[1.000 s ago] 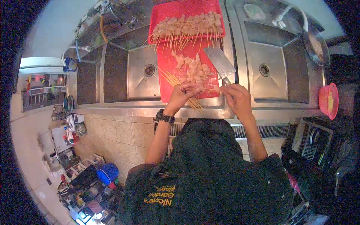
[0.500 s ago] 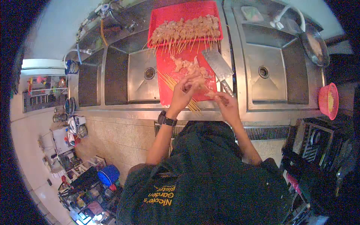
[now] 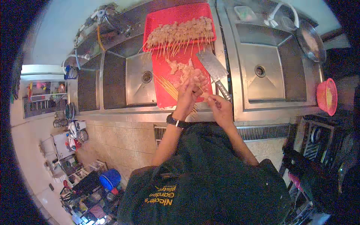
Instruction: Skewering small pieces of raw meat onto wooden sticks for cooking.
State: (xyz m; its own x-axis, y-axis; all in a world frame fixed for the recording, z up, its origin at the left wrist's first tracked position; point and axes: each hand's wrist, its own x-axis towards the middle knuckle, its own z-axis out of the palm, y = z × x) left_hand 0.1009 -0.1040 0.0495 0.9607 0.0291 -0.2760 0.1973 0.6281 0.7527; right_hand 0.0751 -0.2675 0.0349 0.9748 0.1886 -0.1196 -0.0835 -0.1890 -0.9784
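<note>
The left hand [image 3: 186,95] is closed on a thin, pale wooden skewer [image 3: 201,89]; the right hand [image 3: 221,109] pinches a small, pale pink piece of raw meat [image 3: 205,96] at it, above the flat red cutting board [image 3: 160,95], near its corner.

Below the red cutting board [image 3: 160,66] and to its left, yellow lettering [image 3: 163,195] in three short lines stands upside down on the dark shirt [image 3: 213,180], with a small, unreadable marking [image 3: 168,175] nearer the board.
</note>
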